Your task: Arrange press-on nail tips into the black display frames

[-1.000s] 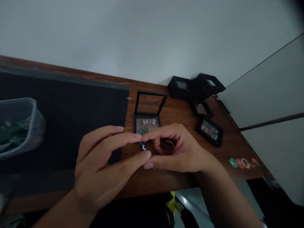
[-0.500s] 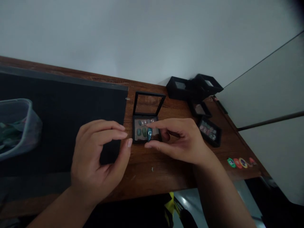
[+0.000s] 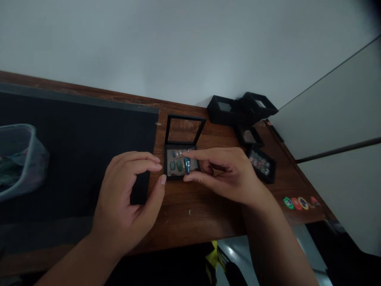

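Observation:
My right hand [image 3: 229, 174] pinches a small blue press-on nail [image 3: 187, 165] between thumb and forefinger, holding it over the tray of an open black display box [image 3: 182, 149]. Several green and pale nails lie in that tray, and the box's clear lid stands upright behind it. My left hand [image 3: 129, 198] hovers just left of the box with its fingers curled and apart, holding nothing, its thumb tip close to the box's front left corner.
A dark mat [image 3: 77, 151] covers the left of the wooden desk [image 3: 208, 214]. A clear plastic tub [image 3: 18, 159] sits at far left. More black display boxes [image 3: 242, 109] and one with nails [image 3: 262, 163] stand at right. Coloured stickers [image 3: 299, 203] lie near the right edge.
My hands have parted: the right one carried the blue nail from in front of the box up over its tray, and the left one drew back to the left.

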A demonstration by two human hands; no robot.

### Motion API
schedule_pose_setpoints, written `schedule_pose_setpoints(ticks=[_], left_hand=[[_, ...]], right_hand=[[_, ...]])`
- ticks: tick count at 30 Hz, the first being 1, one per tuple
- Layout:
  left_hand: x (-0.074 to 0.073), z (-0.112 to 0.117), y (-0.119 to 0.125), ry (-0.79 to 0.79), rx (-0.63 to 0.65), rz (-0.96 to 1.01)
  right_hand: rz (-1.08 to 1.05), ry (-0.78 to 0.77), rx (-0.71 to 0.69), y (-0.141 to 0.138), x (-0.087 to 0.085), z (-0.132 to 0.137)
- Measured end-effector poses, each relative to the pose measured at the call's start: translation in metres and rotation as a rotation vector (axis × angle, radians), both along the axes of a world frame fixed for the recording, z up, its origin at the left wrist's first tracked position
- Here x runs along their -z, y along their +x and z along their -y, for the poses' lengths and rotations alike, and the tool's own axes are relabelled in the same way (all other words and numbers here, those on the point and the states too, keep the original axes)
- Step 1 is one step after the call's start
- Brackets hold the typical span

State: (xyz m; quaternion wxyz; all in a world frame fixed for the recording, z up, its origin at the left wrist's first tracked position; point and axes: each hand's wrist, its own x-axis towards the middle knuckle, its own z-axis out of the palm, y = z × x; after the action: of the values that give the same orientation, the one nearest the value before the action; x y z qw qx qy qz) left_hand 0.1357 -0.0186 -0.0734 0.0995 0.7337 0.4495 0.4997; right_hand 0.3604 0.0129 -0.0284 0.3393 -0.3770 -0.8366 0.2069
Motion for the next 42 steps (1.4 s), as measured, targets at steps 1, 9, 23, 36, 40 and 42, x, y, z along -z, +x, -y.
schedule_pose_setpoints(ticks=[1, 9, 23, 36, 40, 42], left_hand=[[0.000, 0.000, 0.001, -0.001, 0.000, 0.006], [0.002, 0.000, 0.002, -0.021, 0.041, 0.025], [0.002, -0.002, 0.004, -0.067, 0.056, -0.006], [0.005, -0.004, 0.004, -0.108, 0.055, -0.024], [0.005, -0.004, 0.002, -0.110, 0.059, -0.052], [0.006, -0.004, 0.002, -0.096, 0.066, -0.057]], right_hand=[[-0.008, 0.003, -0.002, 0.001, -0.001, 0.000], [-0.156, -0.059, -0.042, 0.004, -0.003, 0.000], [-0.459, -0.296, -0.162, 0.006, -0.008, 0.003], [0.051, -0.336, -0.035, 0.015, 0.006, -0.013], [0.224, -0.314, 0.027, 0.020, 0.008, -0.018], [0.247, -0.323, 0.047, 0.022, 0.006, -0.018]])
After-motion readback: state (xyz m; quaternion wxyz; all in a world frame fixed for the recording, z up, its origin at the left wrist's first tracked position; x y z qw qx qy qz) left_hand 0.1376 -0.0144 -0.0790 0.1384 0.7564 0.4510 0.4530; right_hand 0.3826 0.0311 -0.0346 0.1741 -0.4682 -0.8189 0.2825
